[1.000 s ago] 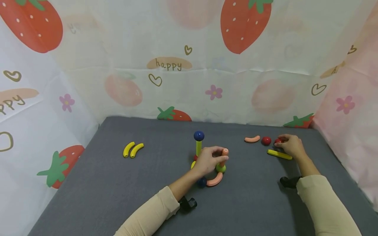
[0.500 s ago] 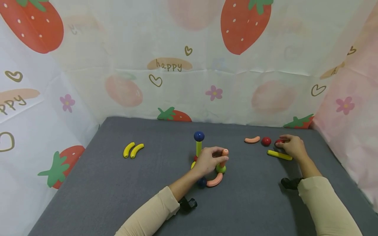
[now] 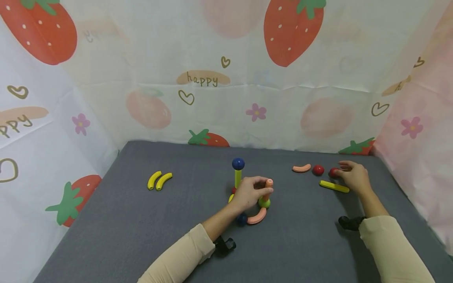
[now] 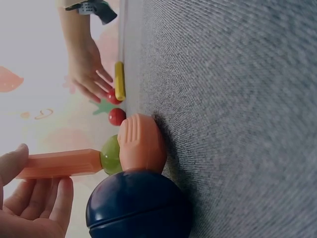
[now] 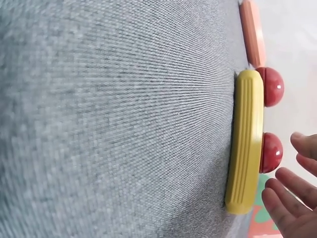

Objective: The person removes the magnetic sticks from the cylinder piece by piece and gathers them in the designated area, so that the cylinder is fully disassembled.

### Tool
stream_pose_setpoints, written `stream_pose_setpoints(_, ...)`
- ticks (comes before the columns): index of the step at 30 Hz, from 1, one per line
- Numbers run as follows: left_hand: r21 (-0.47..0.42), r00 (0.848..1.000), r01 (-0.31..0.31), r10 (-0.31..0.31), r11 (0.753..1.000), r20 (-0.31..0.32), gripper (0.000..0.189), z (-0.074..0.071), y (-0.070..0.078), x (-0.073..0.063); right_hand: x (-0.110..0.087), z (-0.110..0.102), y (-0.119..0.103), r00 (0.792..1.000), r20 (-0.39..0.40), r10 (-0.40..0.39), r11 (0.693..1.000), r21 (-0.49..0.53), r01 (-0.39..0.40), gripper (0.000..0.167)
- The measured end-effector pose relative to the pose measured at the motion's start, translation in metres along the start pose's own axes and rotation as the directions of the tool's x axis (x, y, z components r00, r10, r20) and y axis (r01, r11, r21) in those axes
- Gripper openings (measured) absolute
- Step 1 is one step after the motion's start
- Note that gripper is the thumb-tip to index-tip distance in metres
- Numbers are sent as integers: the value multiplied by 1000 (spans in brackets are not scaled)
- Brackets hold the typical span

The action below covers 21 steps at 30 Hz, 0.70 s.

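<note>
My left hand (image 3: 249,193) pinches an upright orange rod (image 4: 64,162) between thumb and fingers. The rod's lower end meets a green ball (image 4: 110,154). Beside that ball, a curved orange piece (image 4: 141,141) runs to a dark blue ball (image 4: 138,206) on the table. Behind the left hand rises a yellow-green rod (image 3: 238,179) topped by another blue ball (image 3: 238,163); the hand hides part of its base. My right hand (image 3: 354,177) hovers with spread fingers beside a red ball (image 5: 271,152), holding nothing. A yellow rod (image 5: 246,144) lies in front of that ball.
A second red ball (image 3: 318,170) and a curved orange piece (image 3: 301,168) lie left of the right hand. Two curved yellow pieces (image 3: 159,181) rest on the left of the grey table (image 3: 106,220). A printed cloth (image 3: 226,47) stands behind.
My right hand has drawn back slightly to the right and its fingers have parted from the red ball, which shows more fully. The left hand keeps its place on the orange rod.
</note>
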State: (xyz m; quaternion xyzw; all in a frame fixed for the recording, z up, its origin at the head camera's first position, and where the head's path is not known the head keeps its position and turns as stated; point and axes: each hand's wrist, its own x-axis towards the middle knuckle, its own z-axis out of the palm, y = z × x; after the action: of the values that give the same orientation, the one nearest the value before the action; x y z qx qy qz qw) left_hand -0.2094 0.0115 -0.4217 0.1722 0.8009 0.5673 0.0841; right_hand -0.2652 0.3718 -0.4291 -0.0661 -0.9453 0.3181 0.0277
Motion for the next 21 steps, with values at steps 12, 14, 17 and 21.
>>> stream_pose_setpoints(12,0,1000,22,-22,1000,6,31,1,-3,2,-4,-3,-15,996,-61,-59,998,19,60,50)
stream_pose_setpoints(14,0,1000,26,-26,1000,7,31,1,-3,2,-5,-4,-21,992,-87,-92,995,19,94,49)
stream_pose_setpoints(17,3,1000,27,-27,1000,8,31,1,-3,3,-7,-5,-31,985,-114,-130,991,26,134,49)
stream_pose_setpoints(21,2,1000,21,-21,1000,9,31,0,-4,2,-12,-6,-45,975,-138,-176,982,38,183,51)
